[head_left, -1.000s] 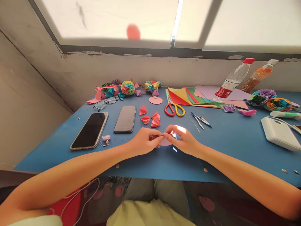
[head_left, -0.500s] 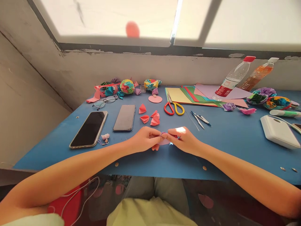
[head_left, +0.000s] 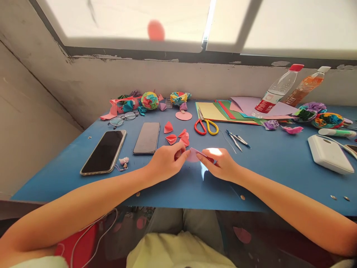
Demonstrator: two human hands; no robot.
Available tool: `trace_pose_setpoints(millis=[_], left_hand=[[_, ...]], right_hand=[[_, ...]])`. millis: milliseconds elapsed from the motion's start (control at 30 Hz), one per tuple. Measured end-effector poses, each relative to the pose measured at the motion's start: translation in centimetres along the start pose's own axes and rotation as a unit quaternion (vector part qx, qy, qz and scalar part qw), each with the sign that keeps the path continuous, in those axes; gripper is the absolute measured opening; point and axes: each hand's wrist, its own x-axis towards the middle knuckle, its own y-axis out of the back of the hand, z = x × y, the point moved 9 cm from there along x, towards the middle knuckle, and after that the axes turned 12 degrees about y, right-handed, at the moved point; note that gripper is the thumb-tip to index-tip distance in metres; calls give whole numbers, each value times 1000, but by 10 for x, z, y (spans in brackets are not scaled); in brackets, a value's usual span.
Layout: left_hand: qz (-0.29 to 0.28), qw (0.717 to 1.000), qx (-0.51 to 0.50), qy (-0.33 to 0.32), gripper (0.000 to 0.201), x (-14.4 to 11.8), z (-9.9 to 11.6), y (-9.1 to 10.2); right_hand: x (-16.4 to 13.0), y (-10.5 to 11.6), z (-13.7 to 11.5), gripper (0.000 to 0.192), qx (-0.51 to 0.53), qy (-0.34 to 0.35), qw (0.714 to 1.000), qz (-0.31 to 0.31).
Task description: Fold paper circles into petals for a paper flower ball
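Both my hands meet over the blue table (head_left: 273, 163) on a small pink paper piece (head_left: 193, 155). My left hand (head_left: 164, 163) pinches its left edge. My right hand (head_left: 220, 164) grips its right side, and the paper tilts up between the fingers. Just beyond them lie three folded red paper pieces (head_left: 176, 135). A pink paper circle (head_left: 183, 115) sits further back, and red-and-yellow scissors (head_left: 205, 126) lie to its right.
Two phones (head_left: 104, 152) (head_left: 146, 137) lie at left, with glasses (head_left: 122, 118) and colourful paper balls (head_left: 150, 100) behind. Coloured paper sheets (head_left: 223, 111), two bottles (head_left: 275, 93), more paper flowers (head_left: 320, 117), a compass tool (head_left: 237, 139) and a white box (head_left: 329, 154) are at right.
My hands have lifted the pink paper slightly and moved it away from me; it now shows as a tilted sheet between my fingers instead of being tucked under them.
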Motion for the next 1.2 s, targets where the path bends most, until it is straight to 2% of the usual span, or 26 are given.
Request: trace_pose_setpoints(millis=[133,267,333,433,600,800,1000,1067,1200], left_hand=[[-53,997,-47,23,25,1,-3,-8],[-158,975,-142,66,32,0,-4,-23],[-198,958,-187,84,34,-1,-2,-30],[-228,936,-246,108,34,-4,0,-35],[-260,903,-316,130,26,-6,-1,-41],[-271,882,-364,127,27,-6,-2,-41],[-294,877,-367,103,28,-9,7,-42],[-293,881,-356,105,26,-9,7,-43],[-299,878,-356,111,25,-8,3,-43]], right_hand=[[3,3,-7,30,-8,36,999,10],[8,12,-14,16,-33,71,995,55],[7,20,-18,15,-75,86,989,96],[2,29,-28,14,-181,113,966,143],[-1,16,-43,18,-310,187,929,70],[-2,-1,-42,23,-327,200,924,-19],[-3,9,-68,10,-344,262,900,53],[-1,9,-70,7,-327,263,906,51],[4,17,-59,24,-205,213,954,50]])
